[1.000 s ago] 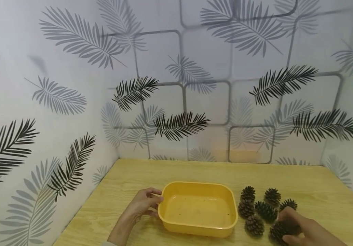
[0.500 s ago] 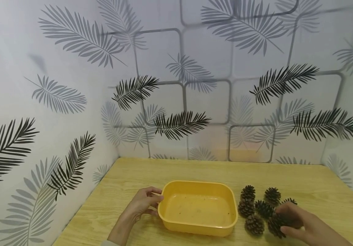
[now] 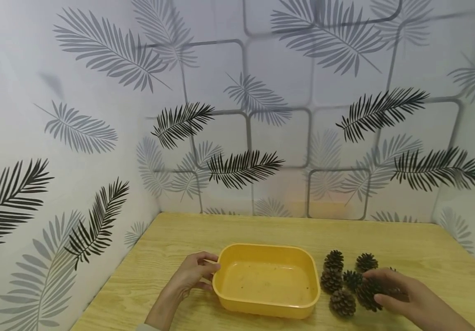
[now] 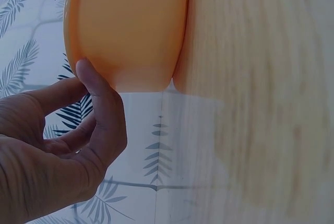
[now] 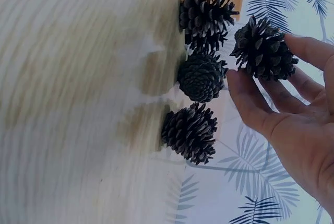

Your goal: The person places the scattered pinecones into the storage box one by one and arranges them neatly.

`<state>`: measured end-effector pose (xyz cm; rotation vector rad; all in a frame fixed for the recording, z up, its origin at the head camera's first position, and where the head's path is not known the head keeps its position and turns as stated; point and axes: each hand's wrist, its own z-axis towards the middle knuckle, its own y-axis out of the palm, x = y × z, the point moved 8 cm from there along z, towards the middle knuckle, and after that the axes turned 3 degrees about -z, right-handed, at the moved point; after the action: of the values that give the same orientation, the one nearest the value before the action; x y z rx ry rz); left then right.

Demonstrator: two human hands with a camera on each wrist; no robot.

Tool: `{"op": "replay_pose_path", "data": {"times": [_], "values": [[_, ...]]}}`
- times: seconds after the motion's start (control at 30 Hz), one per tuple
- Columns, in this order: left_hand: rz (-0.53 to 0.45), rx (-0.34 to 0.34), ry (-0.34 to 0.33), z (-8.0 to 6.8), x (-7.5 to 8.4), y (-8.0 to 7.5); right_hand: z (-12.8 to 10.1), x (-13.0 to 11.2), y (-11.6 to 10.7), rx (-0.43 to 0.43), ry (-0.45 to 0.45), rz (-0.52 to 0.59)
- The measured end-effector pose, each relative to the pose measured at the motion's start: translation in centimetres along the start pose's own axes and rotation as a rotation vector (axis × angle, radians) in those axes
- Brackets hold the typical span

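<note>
A yellow plastic basin [image 3: 268,282] stands on the wooden table with only small specks visible inside. My left hand [image 3: 191,276] pinches its left rim, the thumb [image 4: 94,78] lying against the edge in the left wrist view. On the right, my right hand [image 3: 413,296] holds a brown pine cone [image 5: 263,51] between thumb and fingers. The right wrist view shows this cone raised off the table. Around it stand several other pine cones, one at the front [image 3: 342,302] and one at the back [image 3: 366,262]; my right hand partly hides another.
The pine cones form a loose group just right of the basin, the nearest ones close to its right wall. Behind the light wooden table [image 3: 204,230] rises a wall [image 3: 278,138] with a leaf pattern.
My right hand has lifted the pine cone and shifted it slightly up and left, nearer the other cones. The left hand and basin have stayed in place.
</note>
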<state>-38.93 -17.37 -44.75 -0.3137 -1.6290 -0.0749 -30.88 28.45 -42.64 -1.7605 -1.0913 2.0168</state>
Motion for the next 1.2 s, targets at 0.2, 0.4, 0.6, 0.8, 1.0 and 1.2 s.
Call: {"op": "replay_pose_path", "data": {"times": [0.2, 0.4, 0.6, 0.8, 1.0, 1.2], "values": [[0.003, -0.002, -0.003, 0.1, -0.1, 0.0, 0.4, -0.9, -0.3, 0.070, 0.002, -0.001], [0.010, 0.000, 0.004, 0.1, -0.1, -0.1, 0.8, -2.1, -0.4, 0.133, -0.055, -0.050], [0.006, -0.003, 0.010, 0.0, 0.1, -0.1, 1.3, -2.5, -0.7, 0.170, 0.009, -0.003], [-0.011, 0.001, 0.004, 0.0, 0.0, -0.2, 1.7, -3.3, -0.5, 0.208, -0.006, 0.036], [0.006, -0.001, 0.018, 0.0, 0.0, -0.2, 2.2, -4.4, -0.2, 0.217, -0.013, 0.078], [0.005, -0.017, 0.029, 0.0, 0.1, -0.1, 3.0, -5.9, 0.2, 0.262, -0.099, 0.054]]}}
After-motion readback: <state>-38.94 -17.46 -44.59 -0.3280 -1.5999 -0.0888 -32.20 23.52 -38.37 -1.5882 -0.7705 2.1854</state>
